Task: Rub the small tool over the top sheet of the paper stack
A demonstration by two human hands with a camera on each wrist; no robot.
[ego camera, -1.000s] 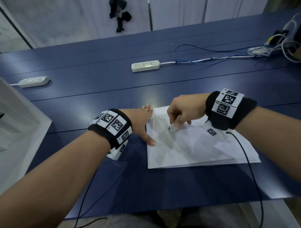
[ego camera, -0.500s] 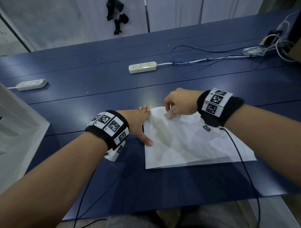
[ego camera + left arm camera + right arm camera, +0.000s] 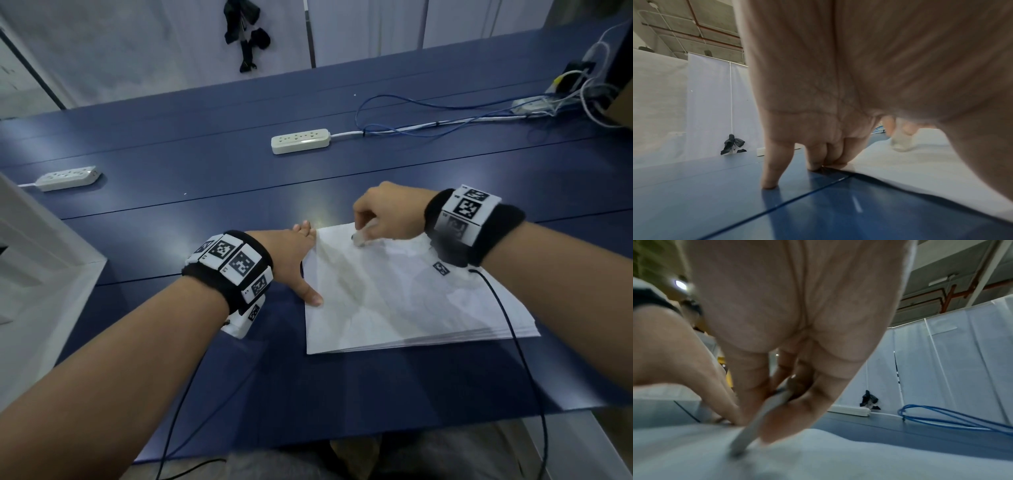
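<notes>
Under my right hand (image 3: 387, 214) grip, clamped pen (image 3: 359, 240) tilts tip-down onto paper stack (image 3: 404, 301) far edge; left hand (image 3: 294, 253) flat, open worktop (image 3: 239, 178) beyond.

blue table (image 3: 205, 342), white curtain wall (image 3: 137, 44)

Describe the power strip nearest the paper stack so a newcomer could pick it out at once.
Start from the long dark blue table and the stack of white paper under the two hands. Look straight past the paper's far edge to the cream power strip. Unlike the other strip lying far off to the left, this one sits mid-table, its white cord running right beside a looped blue cable.
</notes>
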